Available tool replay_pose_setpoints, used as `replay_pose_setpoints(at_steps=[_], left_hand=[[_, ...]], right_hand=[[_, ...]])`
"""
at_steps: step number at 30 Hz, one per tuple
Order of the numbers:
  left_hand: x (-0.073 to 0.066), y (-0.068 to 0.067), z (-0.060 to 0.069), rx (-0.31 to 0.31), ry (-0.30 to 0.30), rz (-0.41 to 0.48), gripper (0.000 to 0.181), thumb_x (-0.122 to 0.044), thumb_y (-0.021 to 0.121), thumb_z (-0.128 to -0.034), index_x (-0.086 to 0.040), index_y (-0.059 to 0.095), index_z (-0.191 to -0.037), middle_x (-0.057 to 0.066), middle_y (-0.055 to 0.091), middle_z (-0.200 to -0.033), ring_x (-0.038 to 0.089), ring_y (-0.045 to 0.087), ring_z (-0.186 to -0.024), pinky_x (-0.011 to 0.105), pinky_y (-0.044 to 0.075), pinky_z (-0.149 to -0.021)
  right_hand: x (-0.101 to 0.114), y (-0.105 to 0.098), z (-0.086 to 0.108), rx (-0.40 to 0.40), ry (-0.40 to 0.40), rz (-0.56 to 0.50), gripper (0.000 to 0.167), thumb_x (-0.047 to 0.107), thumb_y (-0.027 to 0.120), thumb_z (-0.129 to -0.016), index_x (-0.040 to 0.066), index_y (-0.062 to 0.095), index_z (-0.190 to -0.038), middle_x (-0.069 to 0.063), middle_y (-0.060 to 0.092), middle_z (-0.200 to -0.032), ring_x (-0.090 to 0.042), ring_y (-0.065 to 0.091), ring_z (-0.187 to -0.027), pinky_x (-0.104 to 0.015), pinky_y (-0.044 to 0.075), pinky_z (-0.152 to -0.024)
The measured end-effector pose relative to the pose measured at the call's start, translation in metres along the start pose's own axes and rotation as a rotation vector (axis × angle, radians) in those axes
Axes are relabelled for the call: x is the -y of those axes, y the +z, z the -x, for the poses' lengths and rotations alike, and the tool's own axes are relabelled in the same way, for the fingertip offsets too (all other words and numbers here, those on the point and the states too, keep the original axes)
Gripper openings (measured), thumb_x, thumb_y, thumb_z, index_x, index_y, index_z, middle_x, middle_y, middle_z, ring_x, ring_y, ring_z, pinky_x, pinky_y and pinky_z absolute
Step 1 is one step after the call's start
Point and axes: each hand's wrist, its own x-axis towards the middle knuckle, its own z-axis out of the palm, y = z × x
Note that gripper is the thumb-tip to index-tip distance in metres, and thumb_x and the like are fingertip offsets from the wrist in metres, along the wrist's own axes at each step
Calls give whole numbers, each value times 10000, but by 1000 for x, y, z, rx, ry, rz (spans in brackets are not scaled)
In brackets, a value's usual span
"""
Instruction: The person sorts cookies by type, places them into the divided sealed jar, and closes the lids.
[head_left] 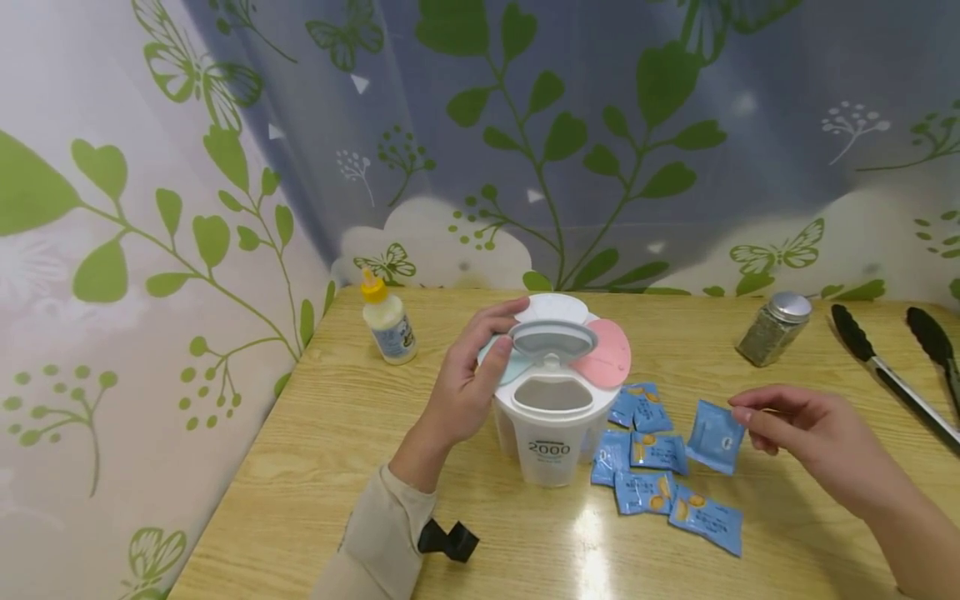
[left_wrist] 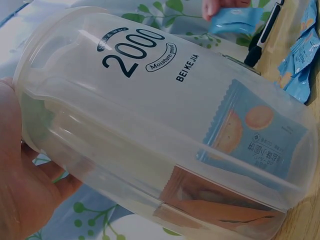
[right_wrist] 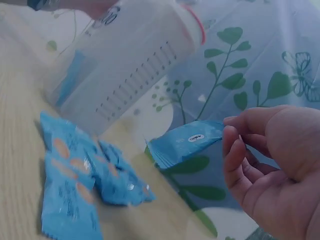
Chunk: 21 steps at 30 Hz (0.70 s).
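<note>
Hands are working apart. Left hand (head_left: 472,375) is gripping the clear container (head_left: 550,454) at its left upper side, thumb lying along the rim by the pale turquoise flap (head_left: 517,365). Right hand (head_left: 821,442) is pinching a blue packet (head_left: 715,437) by its edge between thumb and fingertips; the packet is hanging just above the surface (head_left: 315,467), right of the container and well apart from its opening (head_left: 553,393).

Container is standing upright and showing "2000" on its front. Its grey front flap (head_left: 551,337) is standing raised, exposing the opening; the pink flap (head_left: 606,354) is lying down on the right. Left wrist view: another blue packet (left_wrist: 250,132) is resting inside, near the base, and a brown packet (left_wrist: 215,200) is lying beside it behind the clear wall.

Several loose packets (head_left: 660,452) are lying in a cluster between the container and the right hand, some overlapping. A yellow-capped bottle (head_left: 392,329) is standing farther back on the left. A metal-lidded jar (head_left: 775,329) is sitting behind the right hand, with black-tipped tongs (head_left: 892,379) lying spread to its right. A leaf-patterned cloth (head_left: 465,125) is hanging behind the surface.
</note>
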Motion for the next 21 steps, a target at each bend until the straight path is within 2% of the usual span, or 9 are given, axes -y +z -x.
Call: replay_pose_setpoints(at_steps=[5, 10, 16, 21], left_hand=[[0, 1, 0, -6, 1, -3, 346, -258, 410, -1058, 18, 610, -1117, 133, 515, -1463, 226, 441, -1417, 424, 348, -1196], [0, 1, 0, -3, 3, 2, 363, -275, 410, -1062, 24, 608, -1123, 141, 511, -1466, 231, 438, -1419, 426, 344, -1198], [1, 1, 0, -5, 3, 5, 363, -275, 410, -1063, 23, 609, -1123, 140, 513, -1462, 228, 440, -1418, 418, 344, -1200], [1, 0, 0, -4, 2, 6, 371, -283, 406, -1063, 22, 608, -1123, 137, 510, -1464, 225, 438, -1419, 415, 346, -1198]], right_hand=[[15, 2, 2, -19, -70, -46, 171, 61, 595, -990, 1, 676, -1128, 36, 665, -810, -160, 569, -682, -306, 492, -585], [29, 10, 0, 1, -131, -223, 179, -42, 589, -961, -8, 697, -1099, 23, 682, -821, -150, 560, -671, -297, 475, -569], [49, 21, -3, 70, -229, -404, 254, -135, 541, -944, -6, 704, -1090, 18, 685, -852, -152, 546, -668, -316, 454, -553], [66, 26, -10, 177, -356, -564, 361, -220, 451, -932, -15, 690, -1106, 11, 696, -926, -155, 550, -690, -335, 423, -557]])
